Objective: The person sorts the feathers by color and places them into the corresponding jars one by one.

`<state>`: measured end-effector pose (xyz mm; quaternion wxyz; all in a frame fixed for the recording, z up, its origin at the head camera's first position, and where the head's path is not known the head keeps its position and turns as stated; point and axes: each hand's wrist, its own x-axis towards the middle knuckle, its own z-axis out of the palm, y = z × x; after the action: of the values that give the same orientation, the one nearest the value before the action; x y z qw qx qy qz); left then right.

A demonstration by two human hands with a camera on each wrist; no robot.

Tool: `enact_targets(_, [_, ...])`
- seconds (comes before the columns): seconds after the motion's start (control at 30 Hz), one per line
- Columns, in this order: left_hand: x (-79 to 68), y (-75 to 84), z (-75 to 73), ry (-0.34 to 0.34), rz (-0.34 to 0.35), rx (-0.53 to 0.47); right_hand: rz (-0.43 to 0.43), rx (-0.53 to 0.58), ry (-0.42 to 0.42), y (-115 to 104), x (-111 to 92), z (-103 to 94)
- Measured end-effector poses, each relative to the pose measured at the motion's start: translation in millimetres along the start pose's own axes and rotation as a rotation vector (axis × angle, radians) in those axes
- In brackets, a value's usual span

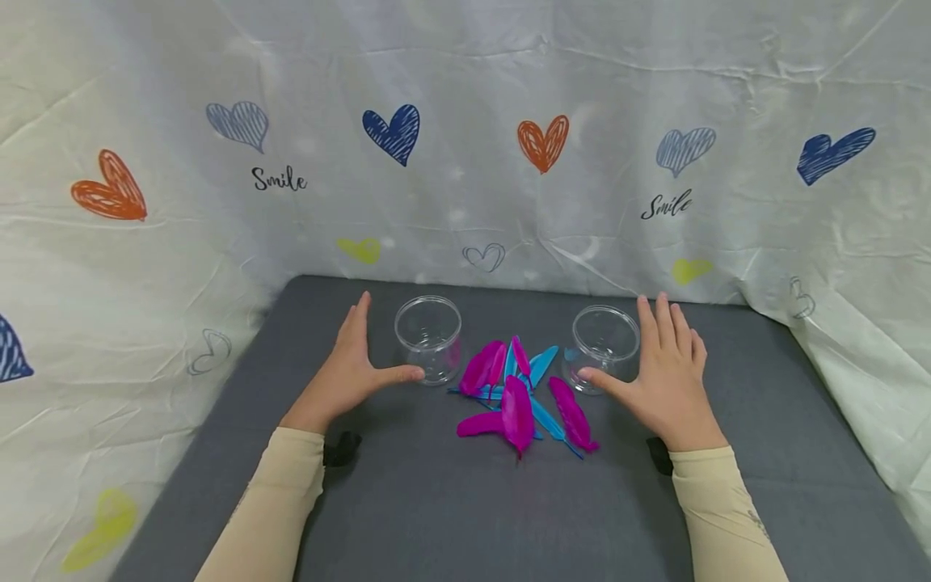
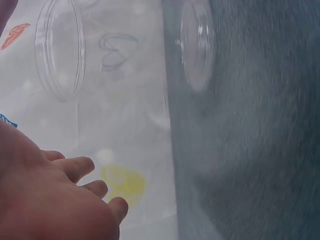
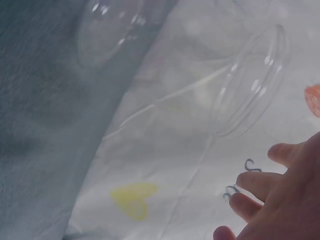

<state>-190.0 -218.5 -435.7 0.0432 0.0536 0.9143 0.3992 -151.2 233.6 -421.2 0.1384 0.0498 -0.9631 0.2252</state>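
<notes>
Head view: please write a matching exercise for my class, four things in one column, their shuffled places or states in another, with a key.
Column 1
1. Magenta and blue feathers
2. Clear round containers
3. Beige sleeves
4. White heart-printed cloth

Column 2
A. Behind the dark gray tabletop
B. Upright, beside left hand and right hand
C. On both forearms
D. Loosely piled

Pairs: 1-D; 2-B; 3-C; 4-A

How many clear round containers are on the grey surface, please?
2: the left container is by the left hand; the right container is by the right hand.
</notes>
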Motion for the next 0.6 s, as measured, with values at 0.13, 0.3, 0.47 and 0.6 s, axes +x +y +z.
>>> enact_targets(0.13, [3.0,2.9,10.8,-0.01,-0.006,-0.098,-0.018,0.03,0.009,-11.3,-0.1,1.0])
enact_targets(0.3, [12.0,9.9,27.5,0.007,0.006,-0.197,-0.062,0.068,0.022,-27.2,-0.7,5.0])
enact_targets(0.47, [19.0,8.8,41.3,0.057,0.028,-0.268,-0.134,0.069,0.027,-47.0,-3.5,12.0])
enact_targets(0.6, [20.5,4.4,45.8,0.091,0.044,-0.292,-0.199,0.067,0.024,-62.2,-7.4,15.1])
